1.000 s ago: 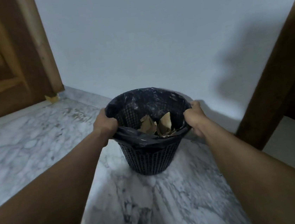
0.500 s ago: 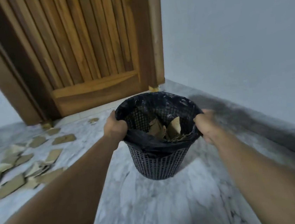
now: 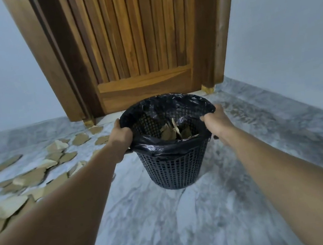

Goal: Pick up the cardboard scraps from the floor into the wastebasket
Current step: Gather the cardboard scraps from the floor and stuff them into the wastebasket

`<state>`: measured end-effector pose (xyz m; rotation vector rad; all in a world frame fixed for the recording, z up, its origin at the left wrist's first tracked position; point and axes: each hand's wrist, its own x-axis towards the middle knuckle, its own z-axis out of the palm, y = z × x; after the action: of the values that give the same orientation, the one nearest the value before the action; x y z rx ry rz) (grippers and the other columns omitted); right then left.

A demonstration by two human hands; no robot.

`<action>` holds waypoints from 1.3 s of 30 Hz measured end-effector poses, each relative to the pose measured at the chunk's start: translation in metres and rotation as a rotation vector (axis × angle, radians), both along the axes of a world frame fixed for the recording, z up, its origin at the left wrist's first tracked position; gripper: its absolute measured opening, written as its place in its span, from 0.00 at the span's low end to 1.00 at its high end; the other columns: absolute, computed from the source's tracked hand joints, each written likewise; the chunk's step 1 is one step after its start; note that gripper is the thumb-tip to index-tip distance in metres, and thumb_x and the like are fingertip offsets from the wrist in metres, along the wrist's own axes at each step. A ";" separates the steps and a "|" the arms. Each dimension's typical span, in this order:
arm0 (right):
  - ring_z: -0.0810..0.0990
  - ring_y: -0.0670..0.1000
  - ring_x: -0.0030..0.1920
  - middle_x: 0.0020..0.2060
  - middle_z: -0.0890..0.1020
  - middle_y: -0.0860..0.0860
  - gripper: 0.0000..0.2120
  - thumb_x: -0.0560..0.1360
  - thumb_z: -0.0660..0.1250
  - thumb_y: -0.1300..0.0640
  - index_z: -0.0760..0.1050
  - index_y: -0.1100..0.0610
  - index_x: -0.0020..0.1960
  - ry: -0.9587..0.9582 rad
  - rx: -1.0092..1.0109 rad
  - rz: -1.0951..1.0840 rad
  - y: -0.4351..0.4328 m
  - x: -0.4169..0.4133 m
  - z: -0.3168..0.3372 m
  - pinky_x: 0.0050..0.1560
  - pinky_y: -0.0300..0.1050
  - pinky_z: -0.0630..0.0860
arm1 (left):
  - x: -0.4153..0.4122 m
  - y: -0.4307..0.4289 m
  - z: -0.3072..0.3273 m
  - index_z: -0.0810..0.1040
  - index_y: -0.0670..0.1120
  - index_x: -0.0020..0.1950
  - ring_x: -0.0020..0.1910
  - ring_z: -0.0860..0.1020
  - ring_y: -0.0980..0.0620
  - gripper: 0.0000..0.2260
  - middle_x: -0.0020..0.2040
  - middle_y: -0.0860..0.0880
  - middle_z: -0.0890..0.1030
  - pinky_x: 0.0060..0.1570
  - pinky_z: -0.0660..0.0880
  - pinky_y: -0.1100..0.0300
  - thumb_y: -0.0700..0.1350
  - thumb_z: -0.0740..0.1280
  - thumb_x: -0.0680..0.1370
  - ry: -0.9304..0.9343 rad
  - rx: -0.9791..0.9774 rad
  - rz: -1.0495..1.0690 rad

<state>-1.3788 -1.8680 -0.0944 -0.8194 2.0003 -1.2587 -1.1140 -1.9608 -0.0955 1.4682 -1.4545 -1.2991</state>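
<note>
Right now both hands are wrapped tight on the top edge of the wastebasket (image 3: 173, 161). The left hand (image 3: 121, 136) grips the left side of the rim and the right hand (image 3: 216, 121) grips the right side, so the hands are far apart with the basket between them. Holding it on two sides likely keeps it level, so nothing tips out. It looks lifted a little off the marble floor (image 3: 168, 222), but that is hard to tell for sure. A black bag (image 3: 164, 105) lines the basket and folds over the rim under the fingers. Some brown pieces (image 3: 175, 133) already sit inside.

Many more cardboard scraps (image 3: 31, 175) lie flat on the floor, off to the left of the left arm. They are not touching the basket. Behind the basket stands a wooden door (image 3: 137, 44). The basket probably needs to go down near that pile next.
</note>
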 end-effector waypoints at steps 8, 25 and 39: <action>0.53 0.67 0.79 0.80 0.54 0.61 0.31 0.81 0.57 0.44 0.51 0.50 0.81 0.560 0.243 -0.094 0.008 0.065 0.028 0.74 0.74 0.48 | 0.034 0.030 0.005 0.59 0.53 0.82 0.64 0.75 0.41 0.27 0.75 0.45 0.71 0.51 0.77 0.50 0.58 0.60 0.84 -0.110 -0.040 -0.008; 0.52 0.60 0.80 0.80 0.54 0.59 0.31 0.83 0.58 0.48 0.53 0.55 0.81 0.996 -0.071 0.444 -0.038 0.318 0.000 0.77 0.65 0.52 | 0.279 0.083 -0.089 0.67 0.44 0.78 0.70 0.73 0.39 0.22 0.72 0.40 0.75 0.64 0.70 0.52 0.50 0.55 0.86 -0.396 -0.035 0.308; 0.41 0.62 0.81 0.82 0.42 0.53 0.48 0.64 0.53 0.15 0.49 0.34 0.79 0.733 0.452 0.662 -0.112 0.421 -0.174 0.71 0.78 0.47 | 0.506 0.181 -0.204 0.45 0.56 0.83 0.80 0.39 0.33 0.44 0.83 0.40 0.46 0.72 0.40 0.27 0.79 0.46 0.73 -1.044 0.195 0.663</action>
<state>-0.9575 -1.9805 -0.2685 -1.6689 2.1118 -0.1053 -0.6075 -1.7802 -0.2997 2.6684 -1.1773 -0.2162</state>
